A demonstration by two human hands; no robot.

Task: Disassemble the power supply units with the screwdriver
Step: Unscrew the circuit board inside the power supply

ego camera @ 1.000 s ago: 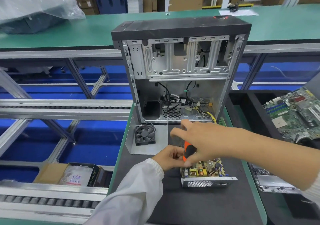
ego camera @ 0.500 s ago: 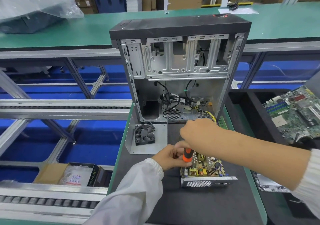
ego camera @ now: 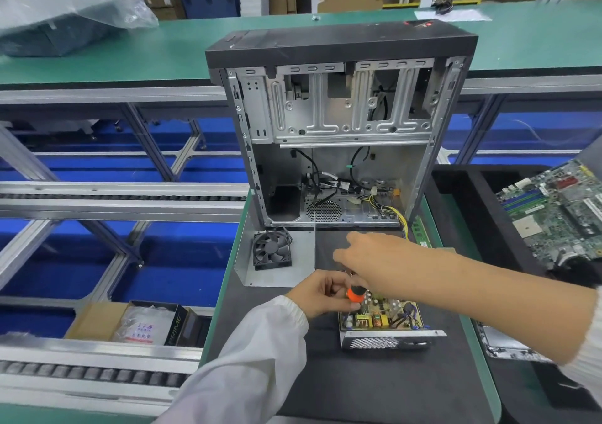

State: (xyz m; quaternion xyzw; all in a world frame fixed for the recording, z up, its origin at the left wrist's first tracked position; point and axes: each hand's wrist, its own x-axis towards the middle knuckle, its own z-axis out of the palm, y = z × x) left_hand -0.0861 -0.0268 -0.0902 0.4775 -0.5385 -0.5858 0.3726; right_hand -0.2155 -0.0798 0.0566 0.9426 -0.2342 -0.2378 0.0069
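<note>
An opened power supply unit [ego camera: 382, 324] lies on the black mat, its circuit board exposed and its perforated metal wall facing me. An orange-handled screwdriver [ego camera: 355, 294] stands over the board's near-left corner. My right hand [ego camera: 374, 262] grips the top of its handle from above. My left hand [ego camera: 321, 291] pinches the lower part of the screwdriver beside the unit's left edge. The tip is hidden behind my fingers.
An open computer case [ego camera: 338, 123] stands upright behind the unit, loose cables inside. A metal cover plate [ego camera: 303, 262] with a black fan [ego camera: 272, 249] lies left. A motherboard [ego camera: 560, 208] sits in a black tray on the right. A conveyor and a cardboard box [ego camera: 97, 321] lie left.
My right hand has shifted up and back along the screwdriver handle, so less orange shows. My left hand stays at the shaft. The unit has not moved.
</note>
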